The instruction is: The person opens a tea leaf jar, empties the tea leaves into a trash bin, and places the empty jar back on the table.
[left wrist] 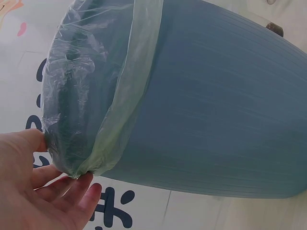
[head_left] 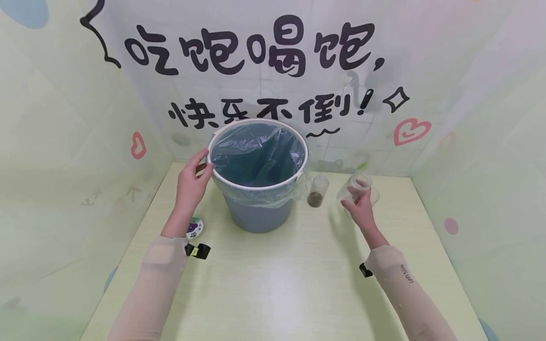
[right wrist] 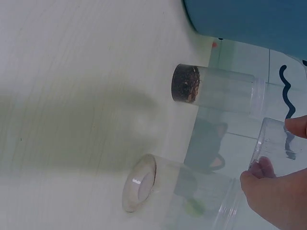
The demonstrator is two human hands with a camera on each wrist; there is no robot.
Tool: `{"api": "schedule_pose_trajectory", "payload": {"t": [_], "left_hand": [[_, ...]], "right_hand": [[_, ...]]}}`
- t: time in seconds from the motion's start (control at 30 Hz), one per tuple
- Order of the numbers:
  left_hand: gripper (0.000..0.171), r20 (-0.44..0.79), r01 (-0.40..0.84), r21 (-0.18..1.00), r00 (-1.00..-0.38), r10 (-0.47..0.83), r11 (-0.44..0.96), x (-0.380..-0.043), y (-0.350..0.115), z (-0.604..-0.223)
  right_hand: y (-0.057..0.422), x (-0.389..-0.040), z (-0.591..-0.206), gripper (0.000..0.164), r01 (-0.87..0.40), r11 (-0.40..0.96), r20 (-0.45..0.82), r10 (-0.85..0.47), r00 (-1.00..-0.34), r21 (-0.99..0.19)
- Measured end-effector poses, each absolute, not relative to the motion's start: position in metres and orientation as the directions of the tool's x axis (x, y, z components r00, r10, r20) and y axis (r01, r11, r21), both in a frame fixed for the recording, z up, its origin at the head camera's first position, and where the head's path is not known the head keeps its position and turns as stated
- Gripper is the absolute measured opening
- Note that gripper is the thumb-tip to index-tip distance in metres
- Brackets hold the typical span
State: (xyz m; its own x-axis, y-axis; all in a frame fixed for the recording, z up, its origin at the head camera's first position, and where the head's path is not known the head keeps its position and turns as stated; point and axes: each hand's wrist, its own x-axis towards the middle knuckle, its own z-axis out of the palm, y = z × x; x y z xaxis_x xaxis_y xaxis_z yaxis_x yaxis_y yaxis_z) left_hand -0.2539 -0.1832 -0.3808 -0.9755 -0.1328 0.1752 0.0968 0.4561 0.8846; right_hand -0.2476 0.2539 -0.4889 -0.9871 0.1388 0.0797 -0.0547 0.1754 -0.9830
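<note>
A grey-blue trash bin (head_left: 260, 219) with a white rim stands at the back of the table, lined with a translucent plastic bag (left wrist: 122, 103). My left hand (head_left: 192, 184) grips the rim's left side and the folded bag, thumb and fingers on opposite sides. At the right, my right hand (head_left: 362, 210) holds a clear cup-like container (right wrist: 274, 138) between thumb and fingers. Its contents cannot be made out. Close by that hand, a larger clear jar (right wrist: 165, 191) stands upright. Between bin and right hand sits a slim clear jar (head_left: 315, 198) with dark brown bits at its bottom.
A round printed disc (head_left: 196, 228) lies on the pale table (head_left: 264, 274), partly hidden by the left forearm. Behind the bin rises a wall (head_left: 264, 85) with large black lettering, and side walls flank the table. Black camera straps (head_left: 198, 251) sit on both wrists.
</note>
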Motion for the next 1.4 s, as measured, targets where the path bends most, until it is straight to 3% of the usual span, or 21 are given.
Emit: {"api": "schedule_pose_trajectory", "payload": {"t": [0.47, 0.67, 0.9, 1.13, 1.4], "left_hand": [[0.052, 0.18, 0.099, 0.878, -0.975, -0.132, 0.468, -0.253, -0.183, -0.381], [0.052, 0.183, 0.1, 0.878, -0.974, -0.135, 0.468, -0.253, -0.183, -0.381], [0.052, 0.18, 0.096, 0.878, -0.974, -0.137, 0.469, -0.254, -0.183, -0.381], [0.053, 0.18, 0.098, 0.879, -0.975, -0.133, 0.467, -0.252, -0.183, -0.381], [0.053, 0.178, 0.094, 0.877, -0.974, -0.137, 0.471, -0.252, -0.183, -0.381]], "right_hand": [[0.254, -0.25, -0.506, 0.073, 0.079, 0.188, -0.049, 0.158, -0.986, -0.979], [0.252, -0.252, -0.513, 0.071, 0.083, 0.193, -0.053, 0.154, -0.987, -0.978], [0.256, -0.254, -0.529, 0.065, -0.002, 0.263, 0.04, 0.139, -0.99, -0.965], [0.253, -0.25, -0.511, 0.067, 0.117, 0.318, -0.081, 0.124, -0.989, -0.941], [0.265, -0.259, -0.527, 0.068, 0.13, 0.361, -0.079, 0.153, -0.985, -0.923]]}}
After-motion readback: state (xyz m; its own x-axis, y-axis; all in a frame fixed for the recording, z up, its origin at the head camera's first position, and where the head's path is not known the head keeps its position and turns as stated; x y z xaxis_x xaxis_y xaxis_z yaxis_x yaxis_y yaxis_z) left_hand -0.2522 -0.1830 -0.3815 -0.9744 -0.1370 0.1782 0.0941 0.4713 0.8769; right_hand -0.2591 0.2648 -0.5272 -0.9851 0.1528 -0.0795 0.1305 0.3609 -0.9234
